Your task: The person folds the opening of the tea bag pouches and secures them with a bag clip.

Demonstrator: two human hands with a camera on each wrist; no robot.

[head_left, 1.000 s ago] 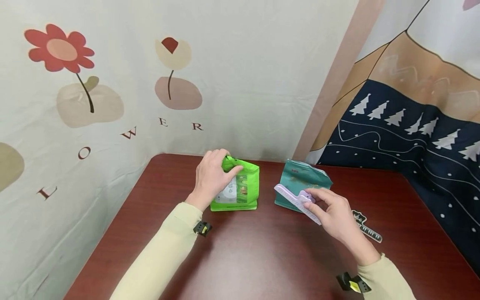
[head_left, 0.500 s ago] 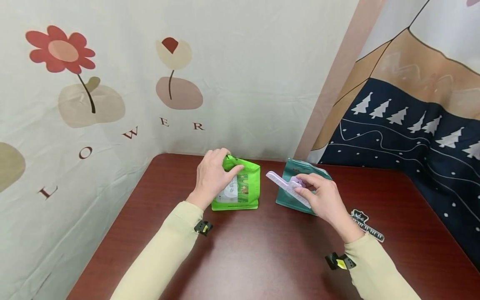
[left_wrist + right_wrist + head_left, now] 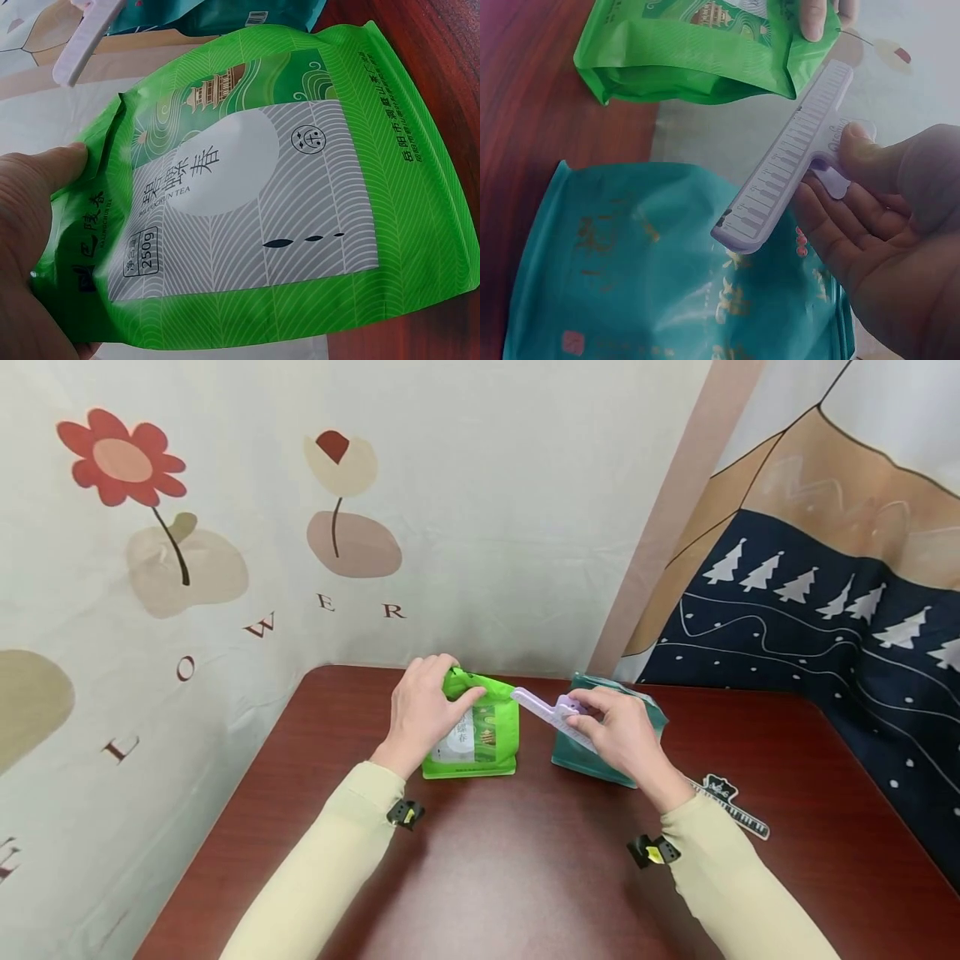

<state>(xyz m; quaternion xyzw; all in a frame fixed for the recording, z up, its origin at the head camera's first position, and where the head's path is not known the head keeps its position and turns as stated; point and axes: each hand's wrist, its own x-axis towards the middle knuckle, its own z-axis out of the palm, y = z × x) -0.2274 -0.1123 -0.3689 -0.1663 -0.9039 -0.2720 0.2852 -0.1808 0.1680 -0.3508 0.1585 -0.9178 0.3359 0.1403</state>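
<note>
Two hands, fingers pinching on both. Left hand (image 3: 426, 714) has the top of the glossy green tea bag (image 3: 487, 756), mid-frame, probably to steady it; right hand (image 3: 621, 735) has the lilac plastic piano-print clip (image 3: 553, 715) by its handles, right of centre, likely keeping the long bar clear.

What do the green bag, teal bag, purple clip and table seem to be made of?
Green bag: probably plastic film, softly shiny, since it bends and creases.
Teal bag: likely similar film, satiny, with pale highlights.
Purple clip: apparently smooth, hard plastic, judging by its straight bar and rounded ends.
Table: reddish-brown wood or wood-look laminate; its glossy sheen doesn't settle which.
</note>
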